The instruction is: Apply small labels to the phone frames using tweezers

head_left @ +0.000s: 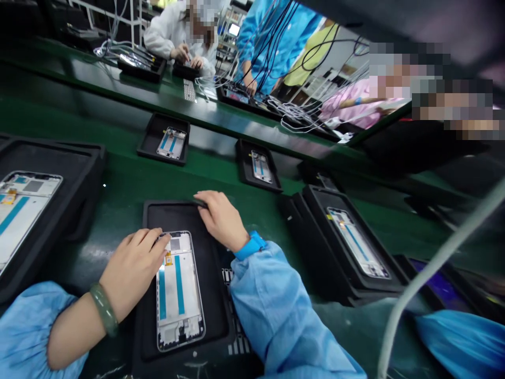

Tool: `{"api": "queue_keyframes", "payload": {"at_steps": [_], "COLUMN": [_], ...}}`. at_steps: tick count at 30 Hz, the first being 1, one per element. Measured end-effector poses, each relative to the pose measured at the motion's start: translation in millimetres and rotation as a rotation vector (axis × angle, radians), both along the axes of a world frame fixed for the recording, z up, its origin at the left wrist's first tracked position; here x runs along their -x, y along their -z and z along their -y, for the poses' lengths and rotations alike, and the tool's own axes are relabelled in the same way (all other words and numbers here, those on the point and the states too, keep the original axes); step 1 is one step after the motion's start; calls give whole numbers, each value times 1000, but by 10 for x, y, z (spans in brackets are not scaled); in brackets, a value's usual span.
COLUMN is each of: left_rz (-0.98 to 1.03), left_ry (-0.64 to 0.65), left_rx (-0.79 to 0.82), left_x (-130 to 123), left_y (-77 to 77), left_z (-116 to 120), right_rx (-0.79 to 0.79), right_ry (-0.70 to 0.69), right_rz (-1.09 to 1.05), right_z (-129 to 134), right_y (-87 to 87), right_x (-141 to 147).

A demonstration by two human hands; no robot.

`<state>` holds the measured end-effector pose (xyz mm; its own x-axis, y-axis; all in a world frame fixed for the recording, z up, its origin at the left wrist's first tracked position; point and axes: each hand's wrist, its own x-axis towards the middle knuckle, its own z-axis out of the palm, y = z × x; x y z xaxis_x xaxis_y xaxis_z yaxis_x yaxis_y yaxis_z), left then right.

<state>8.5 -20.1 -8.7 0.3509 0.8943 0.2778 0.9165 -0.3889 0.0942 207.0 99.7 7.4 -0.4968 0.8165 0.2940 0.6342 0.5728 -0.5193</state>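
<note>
Green work surface [118, 195] is stretching across the near scene, while beyond it a person in white [168, 29] is bending over small work at the far left, a person in blue [258, 26] is standing at the far middle, and a person in pink [347, 108] is reaching in at the far right, near tangled white cables [298, 111]. Near the middle, a phone frame [189, 287] is lying in a black tray [215, 310], toward its left side, showing its silver inner face and two blue strips. The wearer's left hand [134, 266], under a green bangle [103, 309], is resting its fingers, held side by side, over the frame's far left corner; whether the thumb is clamping it, one cannot tell. The right hand [223, 218], above a blue wristband [250, 246], is curling its fingers at the tray's far right corner by a small dark piece [200, 202]; whether it is gripping that piece cannot be told. More frames are lying in a left tray [51, 150], two far trays and the top of a right stack [305, 245], while a pale cable [418, 289] is curving down the near right.
</note>
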Motion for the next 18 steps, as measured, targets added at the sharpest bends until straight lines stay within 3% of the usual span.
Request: {"api": "queue_keyframes", "payload": {"at_steps": [2,4,10,14,18], "left_rz": [8,29,162,442,540], "left_ry": [-3,-5,-12,-109,-158], "left_rx": [-18,-37,-119,-203,-258], "left_x": [-2,-1,105,268,370], "left_y": [22,50,-6,-154,-233], "left_z": [-6,-10,36,93,116], "right_rx": [-11,31,81,47,41], "right_ry": [-70,-91,-111,75,315], "right_rz": [310,476,603,599,550], "right_z": [-81,-153,-486,-977,-1544], "right_y": [-28,-46,-221,-565,-888], "right_x": [-23,0,67,-103,-191]}}
